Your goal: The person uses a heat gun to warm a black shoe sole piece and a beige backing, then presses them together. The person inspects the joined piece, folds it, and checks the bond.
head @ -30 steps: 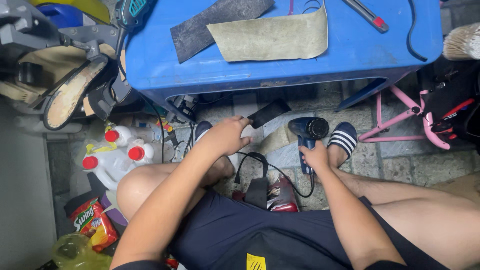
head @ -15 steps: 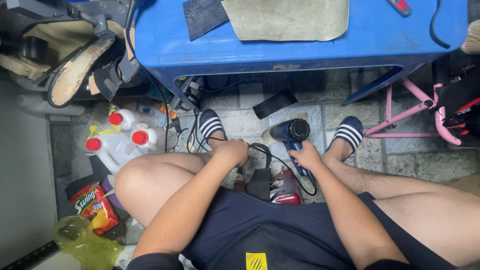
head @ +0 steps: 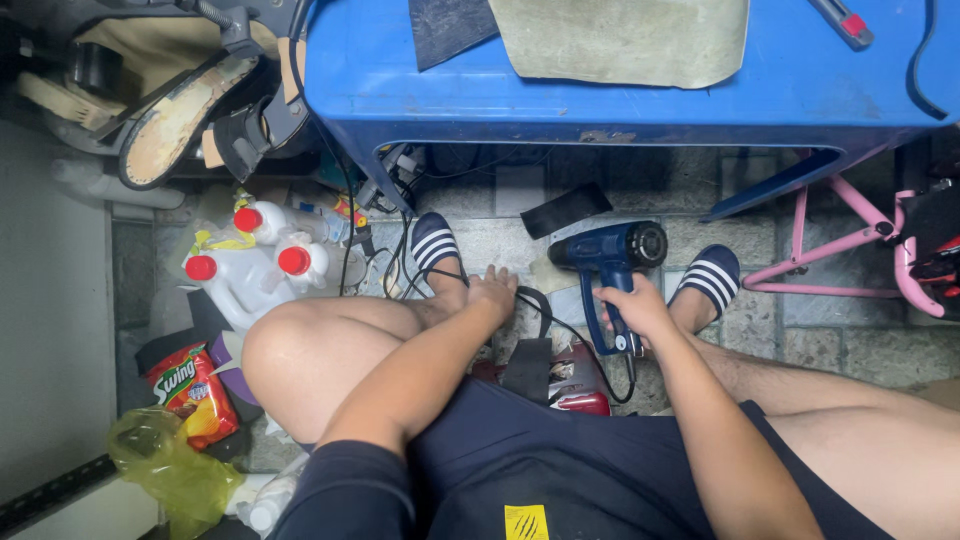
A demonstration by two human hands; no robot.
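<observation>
**Heat gun held low between the knees, under the blue table's edge**

The right hand [head: 632, 305] has its fingers curled tight around the grip of a dark blue heat gun [head: 610, 262], whose barrel lies level with its round nozzle turned toward the person's right foot. The gun hangs just above the tiled floor [head: 760, 330], between the two striped slides [head: 432, 242], below the table's front edge.

The left hand [head: 492, 292] reaches down beside the left ankle, its fingers bent downward and close together; whether they pinch anything cannot be told, since the fingertips are hidden behind the hand. A black cord [head: 545, 325] loops just beside it and runs toward the gun's handle. A flat black strip [head: 566, 209] lies on the floor just ahead of the gun, apart from it.

Room is tight. The blue table [head: 560, 95] overhangs the feet, carrying a tan sheet [head: 620, 40] and a dark sheet [head: 445, 25] near its far side. To the person's left, white jugs with red caps [head: 262, 265] crowd close against the knee, with a red snack bag [head: 195, 390] and a yellow plastic bag [head: 170, 465] nearer the wall. To the right, a pink metal frame [head: 850, 260] stands near the right foot. The open floor is the narrow patch between the slides.
</observation>
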